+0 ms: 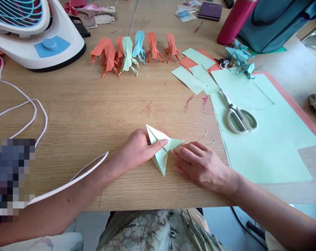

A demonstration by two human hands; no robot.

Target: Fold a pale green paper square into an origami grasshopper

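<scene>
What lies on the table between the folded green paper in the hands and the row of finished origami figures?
Head view: only bare wooden table with faint red marks between the folded green paper and origami figures.

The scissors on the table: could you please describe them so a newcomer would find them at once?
Start at the large pale green paper sheet right of the hands. The scissors lie on its upper part, closed, blades pointing up-left. Their whitish handles and metal blades stand out among paper.
</scene>
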